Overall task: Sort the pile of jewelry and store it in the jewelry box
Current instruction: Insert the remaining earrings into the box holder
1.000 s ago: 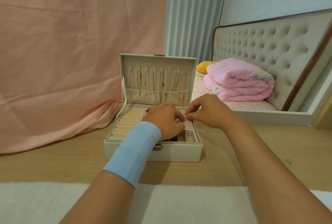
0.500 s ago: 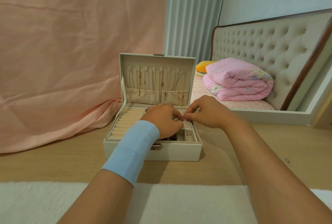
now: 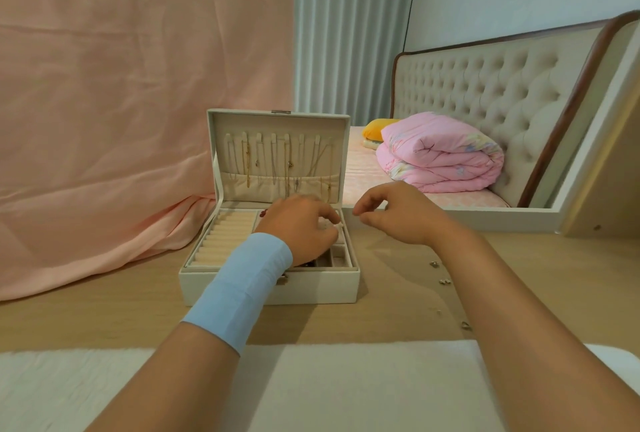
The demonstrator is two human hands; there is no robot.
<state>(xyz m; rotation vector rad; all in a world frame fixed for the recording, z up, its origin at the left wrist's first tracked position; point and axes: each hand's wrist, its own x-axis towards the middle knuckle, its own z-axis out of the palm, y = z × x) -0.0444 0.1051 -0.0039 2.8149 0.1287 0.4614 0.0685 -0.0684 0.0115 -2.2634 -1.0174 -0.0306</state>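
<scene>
The left hand (image 3: 301, 228) curls, blurred, over the cream leatherette rectangular jewelry box (image 3: 311, 288), its grip unclear; the right hand (image 3: 398, 217) has a loose, empty grip.

The pale wooden table (image 3: 398, 296) bears the open white jewelry box (image 3: 311, 288) — small metal pieces (image 3: 434, 263) lie scattered to its right, a pink sheet (image 3: 104, 224) spills on at left, a white mat (image 3: 346, 390) covers the near edge.

No legible text or labels
</scene>
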